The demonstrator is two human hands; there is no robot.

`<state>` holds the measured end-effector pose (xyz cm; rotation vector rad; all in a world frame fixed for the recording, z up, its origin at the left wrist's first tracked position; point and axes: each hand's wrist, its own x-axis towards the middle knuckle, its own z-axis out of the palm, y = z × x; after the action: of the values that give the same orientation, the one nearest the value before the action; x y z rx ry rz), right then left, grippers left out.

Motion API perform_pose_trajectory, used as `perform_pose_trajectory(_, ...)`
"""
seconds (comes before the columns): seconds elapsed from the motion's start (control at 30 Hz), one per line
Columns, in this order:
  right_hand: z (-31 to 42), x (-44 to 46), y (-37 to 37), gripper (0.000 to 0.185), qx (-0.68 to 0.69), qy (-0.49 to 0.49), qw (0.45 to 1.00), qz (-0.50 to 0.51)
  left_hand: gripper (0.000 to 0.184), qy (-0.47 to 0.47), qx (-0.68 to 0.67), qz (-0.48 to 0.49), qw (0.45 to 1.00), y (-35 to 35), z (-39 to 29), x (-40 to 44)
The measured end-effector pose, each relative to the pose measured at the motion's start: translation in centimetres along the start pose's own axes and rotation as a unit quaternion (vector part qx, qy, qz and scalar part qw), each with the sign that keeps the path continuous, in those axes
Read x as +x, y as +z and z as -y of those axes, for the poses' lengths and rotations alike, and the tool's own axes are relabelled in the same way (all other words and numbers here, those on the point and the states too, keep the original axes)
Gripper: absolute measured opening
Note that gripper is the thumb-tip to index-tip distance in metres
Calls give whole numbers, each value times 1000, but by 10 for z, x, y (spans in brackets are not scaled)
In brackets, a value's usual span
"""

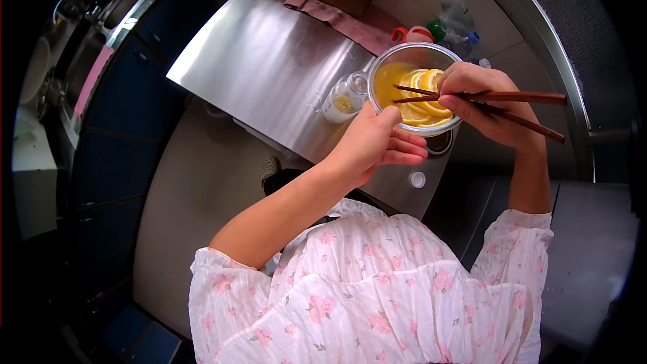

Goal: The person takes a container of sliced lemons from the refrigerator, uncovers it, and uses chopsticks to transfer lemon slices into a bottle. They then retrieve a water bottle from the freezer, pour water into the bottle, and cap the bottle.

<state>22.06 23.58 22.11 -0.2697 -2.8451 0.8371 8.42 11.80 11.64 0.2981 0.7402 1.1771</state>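
A clear round bowl (372, 81) holds yellow liquid and several lemon slices (426, 116). My left hand (377, 140) grips the bowl's near left rim, thumb at the edge and fingers under its side. My right hand (486, 102) is closed around a pair of dark brown chopsticks (522, 97) over the bowl's right side. The chopstick tips are inside the bowl, at the left of the lemon slices. Just left of the bowl, a clear jar (342, 104) with something yellow inside stands on the steel table.
The steel table (263, 54) has a pink cloth (337, 21) along its back edge. A small white cap (417, 180) lies near its front right. Plastic bottles (458, 30) are behind the bowl. Blue cabinets (125, 94) and a sink (84, 54) are at the left.
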Motion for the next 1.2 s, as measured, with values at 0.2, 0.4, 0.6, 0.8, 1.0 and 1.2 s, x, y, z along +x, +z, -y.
perform_pose_trajectory(0.2,5,3,1,13,-16,-1,1000,0,34,-3,-16,-3,1000,-2,1,-1)
perform_pose_trajectory(0.4,5,5,2,13,-19,-6,1000,0,34,-3,-32,1,999,-3,-1,-2)
perform_pose_trajectory(0.6,4,5,1,14,-24,6,1000,6,34,0,-33,4,999,-3,2,-1)
perform_pose_trajectory(0.8,4,6,1,15,-28,6,1000,10,34,-2,-36,4,999,-4,2,0)
perform_pose_trajectory(1.0,6,8,1,15,-34,4,999,10,34,0,-43,16,999,-6,1,0)
perform_pose_trajectory(1.2,8,11,1,15,-38,5,999,15,36,-2,-46,21,999,-7,0,-1)
